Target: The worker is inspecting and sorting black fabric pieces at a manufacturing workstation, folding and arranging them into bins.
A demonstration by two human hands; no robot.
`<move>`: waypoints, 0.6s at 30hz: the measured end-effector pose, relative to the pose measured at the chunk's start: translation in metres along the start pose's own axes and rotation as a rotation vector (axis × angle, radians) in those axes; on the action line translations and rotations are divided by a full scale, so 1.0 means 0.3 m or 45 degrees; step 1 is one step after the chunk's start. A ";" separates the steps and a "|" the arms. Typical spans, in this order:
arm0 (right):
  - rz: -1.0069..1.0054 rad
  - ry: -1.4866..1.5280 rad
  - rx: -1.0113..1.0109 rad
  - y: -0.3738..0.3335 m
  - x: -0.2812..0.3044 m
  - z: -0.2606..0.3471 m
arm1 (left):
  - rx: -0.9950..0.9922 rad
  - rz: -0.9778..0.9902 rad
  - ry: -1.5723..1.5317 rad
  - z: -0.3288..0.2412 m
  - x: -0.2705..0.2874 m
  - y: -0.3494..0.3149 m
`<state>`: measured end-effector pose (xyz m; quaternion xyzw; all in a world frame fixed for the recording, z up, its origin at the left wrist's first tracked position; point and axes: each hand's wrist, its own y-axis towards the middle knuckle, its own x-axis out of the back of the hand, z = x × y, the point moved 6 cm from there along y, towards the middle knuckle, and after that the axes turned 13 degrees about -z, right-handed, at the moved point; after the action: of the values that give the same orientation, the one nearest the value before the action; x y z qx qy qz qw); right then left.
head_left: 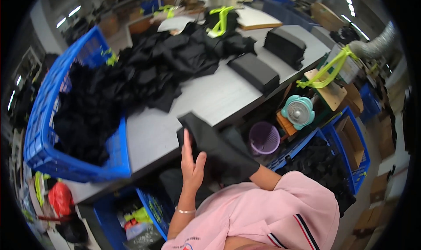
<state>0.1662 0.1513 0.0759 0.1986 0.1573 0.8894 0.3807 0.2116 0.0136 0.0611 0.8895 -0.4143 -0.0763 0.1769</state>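
A piece of black fabric point(215, 147) hangs in front of my body, near the table's front edge. My left hand point(191, 166) lies along its left side, with the fingers stretched upward and the thumb apart. A thin bracelet circles that wrist. My right forearm point(265, 177) reaches in from the right and goes under the fabric, which covers the right hand, so its fingers cannot be seen. On the grey table point(206, 96) lies a large loose heap of black fabric pieces point(175, 53). Two neat black stacks, a nearer stack point(254, 70) and a farther stack point(285, 44), stand at its right.
A tipped blue crate point(41, 140) at the left holds more black fabric. Right of me are a purple bin point(264, 138), a turquoise fan point(299, 111) and a blue crate point(364, 162). Another blue bin point(107, 215) sits below the table, near a red bag point(61, 198).
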 end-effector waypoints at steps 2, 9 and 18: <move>-0.024 -0.001 0.046 0.036 0.036 0.037 | 0.080 0.077 -0.161 -0.018 -0.003 -0.008; 0.007 -0.190 0.010 0.059 0.148 -0.126 | 0.488 0.269 -0.257 0.029 -0.094 -0.060; 0.074 -0.620 -0.138 0.203 0.092 -0.266 | -0.520 0.132 0.378 -0.048 -0.279 -0.153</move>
<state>0.0737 0.1211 0.0391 0.3907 0.0070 0.8330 0.3917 0.1943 0.1085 0.0561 0.8144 -0.4048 -0.0177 0.4154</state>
